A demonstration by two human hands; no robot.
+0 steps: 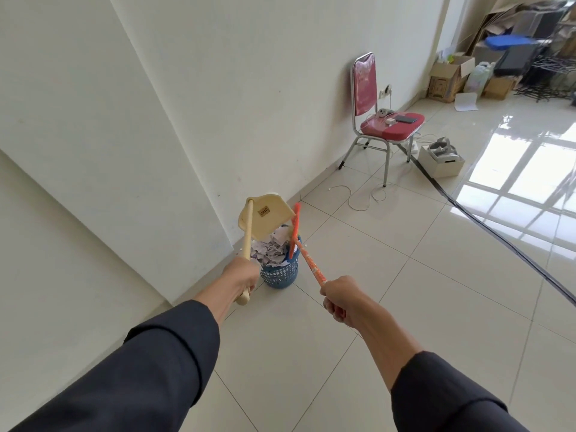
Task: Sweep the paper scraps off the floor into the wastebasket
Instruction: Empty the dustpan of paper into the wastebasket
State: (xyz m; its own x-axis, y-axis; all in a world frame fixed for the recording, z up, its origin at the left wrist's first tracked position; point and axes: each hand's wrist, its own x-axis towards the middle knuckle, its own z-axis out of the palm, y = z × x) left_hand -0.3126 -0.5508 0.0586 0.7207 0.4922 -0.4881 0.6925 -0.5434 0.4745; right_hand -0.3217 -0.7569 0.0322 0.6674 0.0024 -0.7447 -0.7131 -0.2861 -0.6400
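A blue wastebasket point(280, 274) stands on the floor by the wall corner, heaped with paper scraps point(270, 249). My left hand point(241, 275) grips the long handle of a cream dustpan point(265, 215), which is tipped up over the basket. My right hand point(341, 299) grips the orange handle of a broom point(307, 260); the broom's orange head sits against the dustpan's right edge above the basket. The bristles are mostly hidden behind the pan and scraps.
A white wall runs along the left. A red chair point(378, 120) with devices on its seat stands further along it, with a white cable point(361, 198) and a white box point(441, 160) on the floor. A black cable point(498, 235) crosses the tiles. Cardboard boxes pile at back right.
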